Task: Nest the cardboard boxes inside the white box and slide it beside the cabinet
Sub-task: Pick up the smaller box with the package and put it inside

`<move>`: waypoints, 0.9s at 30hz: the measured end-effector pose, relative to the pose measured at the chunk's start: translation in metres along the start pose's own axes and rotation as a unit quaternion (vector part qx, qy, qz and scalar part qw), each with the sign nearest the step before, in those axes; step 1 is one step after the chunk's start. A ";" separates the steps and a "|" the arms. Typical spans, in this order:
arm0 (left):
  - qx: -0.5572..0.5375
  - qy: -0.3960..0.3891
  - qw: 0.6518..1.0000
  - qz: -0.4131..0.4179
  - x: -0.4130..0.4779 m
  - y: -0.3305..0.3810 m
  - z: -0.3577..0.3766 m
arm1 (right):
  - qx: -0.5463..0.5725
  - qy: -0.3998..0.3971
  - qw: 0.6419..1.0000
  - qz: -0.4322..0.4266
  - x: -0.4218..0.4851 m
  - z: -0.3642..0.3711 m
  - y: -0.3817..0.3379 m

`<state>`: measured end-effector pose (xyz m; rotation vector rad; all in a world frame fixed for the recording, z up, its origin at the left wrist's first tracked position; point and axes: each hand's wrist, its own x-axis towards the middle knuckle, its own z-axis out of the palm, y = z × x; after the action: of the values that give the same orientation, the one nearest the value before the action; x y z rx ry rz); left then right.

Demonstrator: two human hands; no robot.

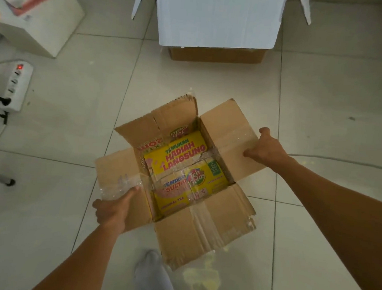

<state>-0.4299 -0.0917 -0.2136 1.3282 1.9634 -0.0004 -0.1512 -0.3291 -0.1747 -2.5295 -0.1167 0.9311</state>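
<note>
A brown cardboard box (pixel 204 228) is open in the middle, its four flaps spread out. Inside it lies a flattened yellow printed carton (pixel 183 167). My left hand (pixel 114 209) grips the box's left flap, which carries clear tape. My right hand (pixel 266 148) grips the right flap at its far edge. The white box (pixel 216 16) stands open at the top of the view, its front flap hanging down over its brown lower wall. No cabinet can be made out for certain.
A white cube-shaped box (pixel 46 26) with pink and white items on top sits at the far left. A white power strip (pixel 16 85) with a red light and cables lies on the tiled floor at left. A thin cable (pixel 344 160) runs right. My white-socked foot (pixel 152 274) is below.
</note>
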 end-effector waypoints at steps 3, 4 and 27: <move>0.001 0.043 0.997 0.059 0.000 0.011 -0.008 | 0.017 -0.024 0.999 0.015 -0.005 -0.007 -0.002; 0.005 0.050 0.995 0.082 -0.001 0.017 -0.013 | 0.024 -0.040 0.999 0.011 -0.008 -0.010 -0.005; -0.030 0.106 0.920 0.376 -0.173 0.301 -0.118 | 0.082 0.151 0.980 -0.105 -0.089 -0.210 -0.153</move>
<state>-0.2272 -0.0453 0.0880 2.0227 1.4774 0.5880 -0.0752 -0.2896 0.0864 -2.4150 -0.1991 0.4500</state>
